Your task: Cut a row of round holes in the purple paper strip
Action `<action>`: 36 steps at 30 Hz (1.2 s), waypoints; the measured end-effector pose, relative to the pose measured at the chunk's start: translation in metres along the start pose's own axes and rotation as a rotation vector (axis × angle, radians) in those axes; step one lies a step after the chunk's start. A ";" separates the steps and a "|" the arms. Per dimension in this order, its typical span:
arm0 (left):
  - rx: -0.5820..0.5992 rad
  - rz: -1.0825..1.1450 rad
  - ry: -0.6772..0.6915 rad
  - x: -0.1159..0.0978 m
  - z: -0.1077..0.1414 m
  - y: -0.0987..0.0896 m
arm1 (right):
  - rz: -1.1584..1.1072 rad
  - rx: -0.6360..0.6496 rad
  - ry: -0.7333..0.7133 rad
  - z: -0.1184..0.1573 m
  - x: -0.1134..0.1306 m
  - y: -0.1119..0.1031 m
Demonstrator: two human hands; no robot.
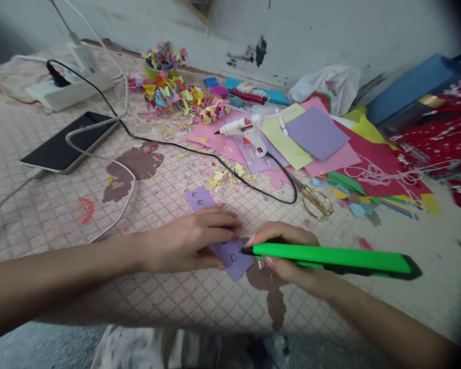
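Head view: pale, patterned clothing [138, 351] shows at the bottom, below the near edge of the quilted cloth [157, 300]. Just above a brown patch [275, 302], the right hand [286, 246] grips a green tool [338, 259] between thumb and fingers, its black tip at the edge of a purple strip [234, 260]. That strip lies on the cloth between the hands, marked with small circles. The left hand [203, 238] lies across the strip's middle, fingers slightly bent and close together, holding it down.

Farther out, gold scissors [318, 202] lie to the right, and a phone [67, 143] lies to the left with a white cable plugged in. Beyond the strip are paper scraps [223, 177], then a white glue gun [236, 126] resting on coloured sheets [318, 134], with tangled string [392, 171] on red paper to their right. Behind stand a power strip [75, 92], a cup [157, 73] heaped with paper bits, a plastic bag [336, 84] and finally the stained wall [315, 31].
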State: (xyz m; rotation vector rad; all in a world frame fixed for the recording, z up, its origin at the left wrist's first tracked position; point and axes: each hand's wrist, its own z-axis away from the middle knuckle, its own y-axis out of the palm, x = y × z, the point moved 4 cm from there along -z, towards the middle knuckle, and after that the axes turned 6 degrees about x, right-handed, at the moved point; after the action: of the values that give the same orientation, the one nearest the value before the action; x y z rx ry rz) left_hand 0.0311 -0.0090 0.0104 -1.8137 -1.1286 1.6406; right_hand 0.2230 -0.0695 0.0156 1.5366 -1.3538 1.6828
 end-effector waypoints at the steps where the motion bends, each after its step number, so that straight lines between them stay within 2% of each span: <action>1: -0.007 0.012 0.006 0.001 0.000 0.000 | 0.015 0.013 -0.011 0.000 -0.001 0.002; 12: -0.057 0.032 0.050 0.004 0.000 0.001 | 0.098 0.039 -0.106 -0.004 0.004 0.008; 20: -0.061 0.036 0.060 0.007 0.000 0.002 | 0.099 0.078 -0.080 -0.006 0.002 0.008; 27: 0.040 0.073 0.099 0.007 0.000 0.002 | 0.040 0.070 -0.048 0.001 -0.010 0.004; 32: 0.110 0.107 0.096 0.008 -0.002 0.002 | 0.025 0.195 -0.055 -0.012 -0.007 -0.005; 36: 0.097 0.130 0.108 0.008 -0.003 0.001 | -0.075 0.344 -0.040 -0.021 -0.011 -0.009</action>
State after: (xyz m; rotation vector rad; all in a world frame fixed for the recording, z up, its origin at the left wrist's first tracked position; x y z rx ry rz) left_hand 0.0342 -0.0020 0.0057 -1.9225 -0.8867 1.6172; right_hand 0.2245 -0.0448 0.0109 1.7925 -1.0484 1.9206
